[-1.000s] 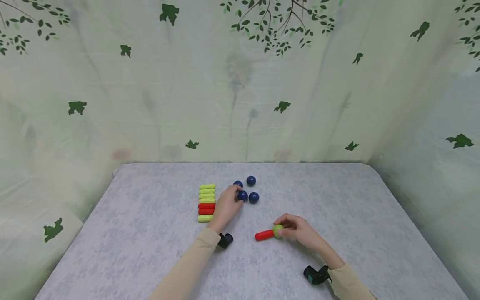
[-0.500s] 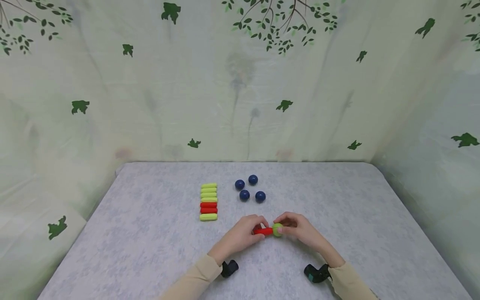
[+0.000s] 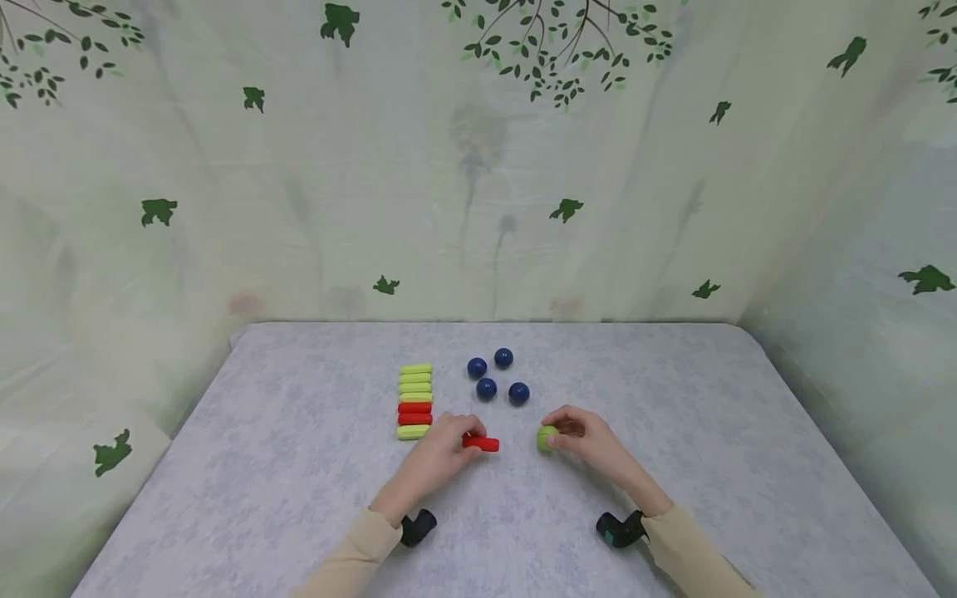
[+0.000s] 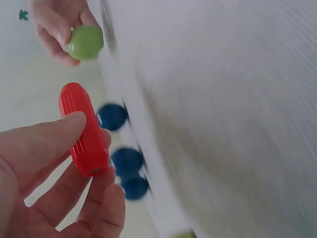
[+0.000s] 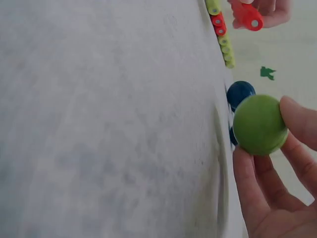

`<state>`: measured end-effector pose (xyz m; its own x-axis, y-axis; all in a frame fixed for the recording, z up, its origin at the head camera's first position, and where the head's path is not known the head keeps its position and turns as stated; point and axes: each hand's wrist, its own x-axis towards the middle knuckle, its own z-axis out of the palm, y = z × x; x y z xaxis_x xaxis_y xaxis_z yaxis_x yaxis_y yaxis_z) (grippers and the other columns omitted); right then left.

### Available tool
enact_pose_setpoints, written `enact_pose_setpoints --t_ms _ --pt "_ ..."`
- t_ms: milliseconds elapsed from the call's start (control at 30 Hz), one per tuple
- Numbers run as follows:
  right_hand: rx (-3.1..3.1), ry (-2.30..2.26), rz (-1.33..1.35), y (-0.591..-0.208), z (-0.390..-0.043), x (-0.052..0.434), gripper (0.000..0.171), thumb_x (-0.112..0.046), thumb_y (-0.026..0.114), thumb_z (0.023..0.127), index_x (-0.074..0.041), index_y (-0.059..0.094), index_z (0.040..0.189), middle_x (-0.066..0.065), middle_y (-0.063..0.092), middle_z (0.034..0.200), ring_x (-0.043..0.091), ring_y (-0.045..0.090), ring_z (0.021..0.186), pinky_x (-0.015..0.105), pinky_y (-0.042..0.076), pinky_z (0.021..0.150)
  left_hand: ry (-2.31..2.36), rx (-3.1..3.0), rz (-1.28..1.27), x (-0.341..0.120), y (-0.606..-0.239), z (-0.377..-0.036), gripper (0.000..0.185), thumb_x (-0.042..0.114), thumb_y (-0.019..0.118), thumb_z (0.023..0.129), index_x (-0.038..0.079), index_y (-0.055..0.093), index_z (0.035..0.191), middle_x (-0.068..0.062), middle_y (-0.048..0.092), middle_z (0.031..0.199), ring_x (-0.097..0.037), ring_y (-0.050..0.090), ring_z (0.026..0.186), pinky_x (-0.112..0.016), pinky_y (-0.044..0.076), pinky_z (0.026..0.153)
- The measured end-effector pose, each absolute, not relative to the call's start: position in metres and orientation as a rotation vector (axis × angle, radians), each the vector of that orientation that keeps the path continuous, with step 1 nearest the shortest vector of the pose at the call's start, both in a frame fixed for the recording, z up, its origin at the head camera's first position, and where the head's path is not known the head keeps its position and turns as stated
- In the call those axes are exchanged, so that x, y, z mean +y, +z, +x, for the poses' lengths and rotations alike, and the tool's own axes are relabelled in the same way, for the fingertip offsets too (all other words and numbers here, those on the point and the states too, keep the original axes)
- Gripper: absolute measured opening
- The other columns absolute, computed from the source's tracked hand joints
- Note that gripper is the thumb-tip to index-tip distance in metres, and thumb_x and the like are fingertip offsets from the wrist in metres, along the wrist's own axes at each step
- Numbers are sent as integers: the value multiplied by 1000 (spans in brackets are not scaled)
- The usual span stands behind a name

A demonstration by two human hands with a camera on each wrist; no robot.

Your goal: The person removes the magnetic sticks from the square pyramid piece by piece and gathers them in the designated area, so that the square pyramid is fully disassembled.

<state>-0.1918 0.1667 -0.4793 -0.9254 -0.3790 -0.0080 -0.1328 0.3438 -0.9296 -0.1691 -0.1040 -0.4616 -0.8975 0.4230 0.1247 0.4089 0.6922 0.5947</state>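
Grey table (image 3: pixel 299 465), head view: left hand (image 3: pixel 437 455) pinches red peg (image 3: pixel 481 443), right hand (image 3: pixel 586 438) holds green ball (image 3: pixel 547 438), well apart | left wrist: peg (image 4: pixel 84 130) looks rigid, light, ribbed; grip mid-barrel | right wrist: ball (image 5: pixel 259 124) looks smooth, slippery; fingertips oppose across its middle.

Grey table (image 3: pixel 299 465), leaf-print curtain walls (image 3: pixel 299 166)
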Motion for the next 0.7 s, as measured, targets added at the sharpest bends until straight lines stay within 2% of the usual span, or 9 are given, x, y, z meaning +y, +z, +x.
enact_pose_setpoints --t_ms 133,333,533,700 --pt "2468 -1602 -401 -479 -198 158 28 -19 69 89 -3 65 111 7 64 109 26 59 101 39 49 84 998 2975 618 -130 -463 -166 18 8 75 82 15 63 94 5 53 91 -13 48 84 -30 47 73" --pt "2564 -1583 -272 -479 -210 146 20 -14 71 87 -6 67 105 5 65 106 26 61 100 41 49 83 908 3067 483 -160 -468 -164 22 2 78 77 14 64 89 5 51 89 -16 46 86 -31 46 72" --pt "2636 -1535 -204 -481 -221 137 17 -12 72 86 -8 68 102 5 66 103 24 62 97 40 50 82 860 3088 458 -171 -471 -164 23 -2 78 76 12 64 88 1 53 91 -21 49 90 -35 48 74" --pt "2671 -1522 -172 -483 -228 132 17 -12 72 86 -8 66 101 5 65 101 22 62 93 39 51 78 835 3106 425 -172 -471 -164 25 -3 77 76 12 62 88 -1 49 88 -21 47 86 -34 47 71"
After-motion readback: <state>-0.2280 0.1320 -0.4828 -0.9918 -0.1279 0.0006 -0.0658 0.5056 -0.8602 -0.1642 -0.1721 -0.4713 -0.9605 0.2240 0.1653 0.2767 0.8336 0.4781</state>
